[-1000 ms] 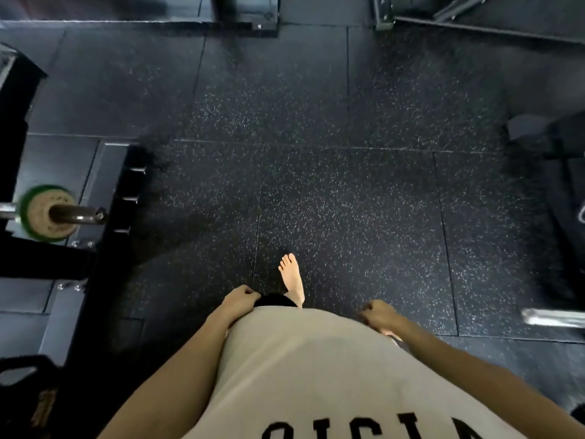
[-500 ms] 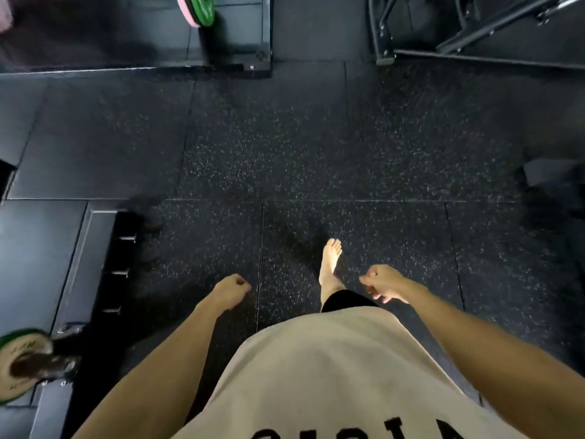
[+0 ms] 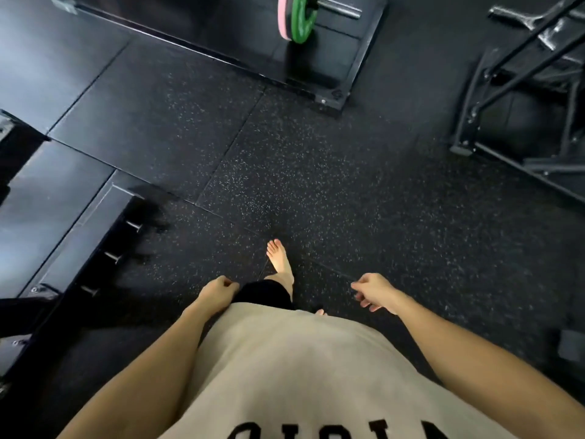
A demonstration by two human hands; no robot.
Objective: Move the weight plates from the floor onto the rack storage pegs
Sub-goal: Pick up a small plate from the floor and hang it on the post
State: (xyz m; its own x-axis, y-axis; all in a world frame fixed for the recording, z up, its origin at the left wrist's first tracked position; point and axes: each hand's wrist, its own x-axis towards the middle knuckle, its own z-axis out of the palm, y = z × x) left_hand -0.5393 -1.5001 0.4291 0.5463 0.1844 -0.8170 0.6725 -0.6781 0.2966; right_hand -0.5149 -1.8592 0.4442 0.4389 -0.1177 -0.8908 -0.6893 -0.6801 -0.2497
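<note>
Open speckled floor point(image 3: 316, 172) is seen ahead, from the bare foot point(image 3: 278, 258) toward 12 o'clock. At 9 o'clock the way is blocked by a black rack base point(image 3: 79, 242) with short pegs point(image 3: 112, 256). At 12 o'clock a platform point(image 3: 332, 58) carrying a green plate point(image 3: 300, 20) is met; at 2 o'clock, a black metal frame point(image 3: 522, 99).

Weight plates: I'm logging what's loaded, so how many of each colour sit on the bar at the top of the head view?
Green plate: 1
Pink plate: 1
Total: 2
</note>
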